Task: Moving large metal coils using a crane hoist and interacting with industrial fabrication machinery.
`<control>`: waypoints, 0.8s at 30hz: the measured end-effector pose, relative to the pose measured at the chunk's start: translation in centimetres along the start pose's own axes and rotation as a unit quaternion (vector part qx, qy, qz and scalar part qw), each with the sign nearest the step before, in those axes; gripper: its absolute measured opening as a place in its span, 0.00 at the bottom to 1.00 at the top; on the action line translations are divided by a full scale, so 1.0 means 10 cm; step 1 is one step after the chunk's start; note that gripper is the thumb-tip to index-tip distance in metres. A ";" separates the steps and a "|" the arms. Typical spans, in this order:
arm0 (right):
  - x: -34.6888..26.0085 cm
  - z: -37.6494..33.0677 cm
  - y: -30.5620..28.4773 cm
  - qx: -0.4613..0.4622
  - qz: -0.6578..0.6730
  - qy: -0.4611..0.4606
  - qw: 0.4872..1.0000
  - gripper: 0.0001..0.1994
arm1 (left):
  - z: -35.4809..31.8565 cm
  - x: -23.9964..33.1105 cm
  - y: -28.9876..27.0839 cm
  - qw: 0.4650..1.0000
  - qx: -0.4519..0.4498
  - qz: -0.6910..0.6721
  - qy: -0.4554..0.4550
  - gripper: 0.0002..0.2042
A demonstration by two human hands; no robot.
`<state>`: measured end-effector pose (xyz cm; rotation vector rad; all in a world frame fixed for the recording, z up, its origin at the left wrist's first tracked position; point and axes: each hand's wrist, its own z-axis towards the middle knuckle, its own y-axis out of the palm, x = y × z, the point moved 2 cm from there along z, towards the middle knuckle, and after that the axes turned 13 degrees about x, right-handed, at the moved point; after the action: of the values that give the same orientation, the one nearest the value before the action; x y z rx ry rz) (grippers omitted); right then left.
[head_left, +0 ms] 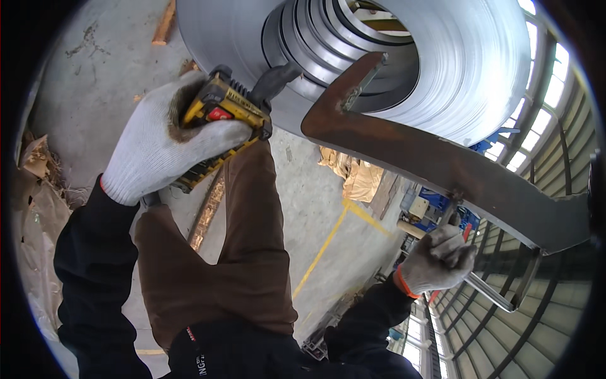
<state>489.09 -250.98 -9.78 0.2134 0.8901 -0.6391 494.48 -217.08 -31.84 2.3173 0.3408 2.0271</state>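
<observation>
In my left hand (170, 136), in a white knit glove with a dark stain by the thumb, is a chunky yellow-and-black remote control (230, 107) with a red button. My fingers wrap around its body. A greyer glove covers my right hand (439, 259), which is closed around the metal bar handle (489, 292) below a heavy brown steel C-hook (416, 148). The hook's short arm points up in front of the bore of a large steel strip coil (470, 63); whether they touch I cannot tell.
Several narrower coil rings (303, 44) show inside the bore. Crumpled brown wrapping (356, 174) lies on the concrete floor beyond my legs, near a yellow floor line (322, 249). Plastic sheeting (41, 234) is at the left. A timber strip (208, 211) lies by my feet.
</observation>
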 end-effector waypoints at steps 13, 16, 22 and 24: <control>0.08 0.04 0.16 0.101 0.043 -0.001 0.994 0.23 | 0.41 -0.43 0.34 0.999 0.001 0.042 -0.027 0.22; 0.08 0.03 0.20 0.092 0.042 0.004 0.995 0.23 | 0.46 -0.50 0.32 0.999 0.027 0.023 -0.030 0.19; 0.02 0.07 0.13 0.029 0.033 0.003 0.999 0.26 | 0.54 -0.75 0.38 0.996 -0.009 0.006 -0.092 0.19; 0.00 0.08 0.11 0.036 0.013 0.001 0.999 0.26 | 0.57 -0.88 0.41 0.994 -0.022 0.009 -0.108 0.19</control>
<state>490.24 -250.48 -9.39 0.2898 0.8652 -0.6481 499.61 -222.11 -40.51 2.4897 0.2622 1.7480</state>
